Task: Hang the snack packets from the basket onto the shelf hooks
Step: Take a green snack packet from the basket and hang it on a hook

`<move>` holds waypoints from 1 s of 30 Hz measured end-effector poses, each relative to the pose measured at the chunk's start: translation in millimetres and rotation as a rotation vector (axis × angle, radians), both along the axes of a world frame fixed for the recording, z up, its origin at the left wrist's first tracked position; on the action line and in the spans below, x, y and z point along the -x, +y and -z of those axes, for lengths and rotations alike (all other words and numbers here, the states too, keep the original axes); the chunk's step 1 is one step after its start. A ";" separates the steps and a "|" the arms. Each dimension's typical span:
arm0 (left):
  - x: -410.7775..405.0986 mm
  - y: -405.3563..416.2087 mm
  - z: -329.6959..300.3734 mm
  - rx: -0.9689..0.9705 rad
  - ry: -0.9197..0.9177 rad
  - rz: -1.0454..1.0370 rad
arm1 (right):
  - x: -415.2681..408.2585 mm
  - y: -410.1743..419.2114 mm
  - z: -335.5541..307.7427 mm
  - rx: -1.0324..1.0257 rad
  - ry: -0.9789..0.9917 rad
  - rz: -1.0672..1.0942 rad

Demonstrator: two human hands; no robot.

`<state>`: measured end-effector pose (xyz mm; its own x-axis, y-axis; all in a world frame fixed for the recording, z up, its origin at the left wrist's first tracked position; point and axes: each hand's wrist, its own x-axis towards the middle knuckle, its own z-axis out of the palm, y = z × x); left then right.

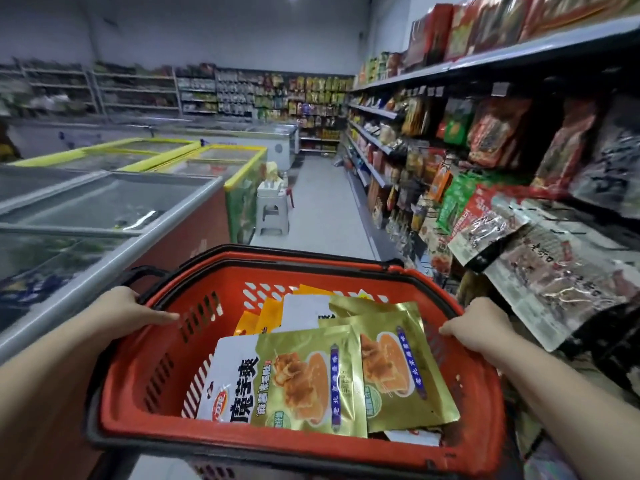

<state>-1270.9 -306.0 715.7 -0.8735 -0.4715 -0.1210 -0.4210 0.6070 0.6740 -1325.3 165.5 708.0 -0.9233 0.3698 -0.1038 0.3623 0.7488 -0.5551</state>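
Between the freezers and the shelf (502, 60), the person carries the red basket (277, 445) level, left hand (128, 313) gripping its left rim, right hand (481, 327) gripping its right rim. Gold snack packets (311, 379) lie flat inside, none yet hung. Judgement: set the basket down steadily near the hooks, which are mostly hidden, then free one hand to lift the top packet by its upper edge.

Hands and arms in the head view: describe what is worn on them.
Both the left hand and the right hand are bare: no gloves, rings, watch or bracelet visible. Both forearms are uncovered as far as the frame shows, with no sleeve in sight.
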 end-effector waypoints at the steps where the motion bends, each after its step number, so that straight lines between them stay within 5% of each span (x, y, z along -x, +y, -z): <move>1: 35.1 -1.8 1.1 -0.015 -0.006 0.007 | 29.3 0.3 0.2 -0.009 0.007 0.004; 17: 523.2 1.0 23.5 -0.117 -0.054 -0.106 | 545.7 -10.3 10.7 -0.003 -0.016 -0.026; 30: 903.8 -87.7 46.9 -0.043 -0.100 -0.079 | 939.7 -88.3 39.3 0.022 -0.106 0.008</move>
<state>-2174.7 -393.7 668.8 -0.8163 -0.5309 -0.2277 -0.5331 0.5403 0.6511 -2265.0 77.2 668.7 -0.9035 0.3740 -0.2092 0.4262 0.7337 -0.5291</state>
